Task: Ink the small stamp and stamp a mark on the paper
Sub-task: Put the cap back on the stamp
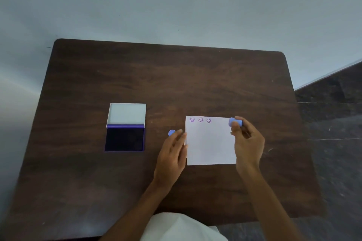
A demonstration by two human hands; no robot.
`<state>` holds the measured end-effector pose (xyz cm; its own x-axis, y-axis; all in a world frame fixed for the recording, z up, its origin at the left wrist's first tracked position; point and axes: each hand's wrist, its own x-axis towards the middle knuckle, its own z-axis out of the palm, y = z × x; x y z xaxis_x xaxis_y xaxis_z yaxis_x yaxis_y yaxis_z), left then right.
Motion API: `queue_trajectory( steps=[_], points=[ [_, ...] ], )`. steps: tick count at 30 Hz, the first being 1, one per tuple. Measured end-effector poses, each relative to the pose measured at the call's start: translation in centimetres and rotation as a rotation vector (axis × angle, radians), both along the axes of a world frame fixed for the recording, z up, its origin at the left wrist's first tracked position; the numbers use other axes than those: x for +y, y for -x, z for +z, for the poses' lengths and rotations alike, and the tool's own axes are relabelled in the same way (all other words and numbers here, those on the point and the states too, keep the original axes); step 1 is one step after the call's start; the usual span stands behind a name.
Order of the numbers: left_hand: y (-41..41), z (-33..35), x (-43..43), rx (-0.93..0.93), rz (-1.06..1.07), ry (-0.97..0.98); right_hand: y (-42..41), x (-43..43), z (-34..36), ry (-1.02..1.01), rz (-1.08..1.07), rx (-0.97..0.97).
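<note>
A white paper pad (pixel 210 143) lies on the dark wooden table (pixel 156 76) and bears three purple smiley marks in a row along its top edge. My right hand (pixel 247 141) pinches the small blue stamp (pixel 235 122) above the pad's top right corner, the stamp tilted on its side. My left hand (pixel 173 152) rests flat at the pad's left edge, fingers touching the paper. A small blue cap (pixel 171 133) lies on the table just beyond my left fingertips. The open ink pad (pixel 125 139), dark purple with a white lid folded back, sits to the left.
The table's far edge meets a pale wall. A dark tiled floor (pixel 333 123) shows past the table's right edge. White cloth (pixel 182 227) covers my lap at the near edge.
</note>
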<state>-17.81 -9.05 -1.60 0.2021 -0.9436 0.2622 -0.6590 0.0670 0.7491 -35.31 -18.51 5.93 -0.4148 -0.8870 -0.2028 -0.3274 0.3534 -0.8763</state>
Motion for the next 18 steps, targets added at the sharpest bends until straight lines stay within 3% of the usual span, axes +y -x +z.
queue_trajectory(
  steps=[6, 11, 18],
  points=[
    [-2.4, 2.0, -0.2, 0.315, 0.484, -0.304, -5.0, 3.9, -1.9, -0.018, 0.262, 0.153],
    [-3.6, 1.9, -1.0, 0.406, 0.459, -0.466, -8.8, 4.7, -3.5, 0.024, 0.506, 0.287],
    [-4.4, 1.5, -1.8, 0.454, 0.364, -0.545, -11.1, 3.5, -5.3, -0.148, 0.571, 0.302]
  ],
)
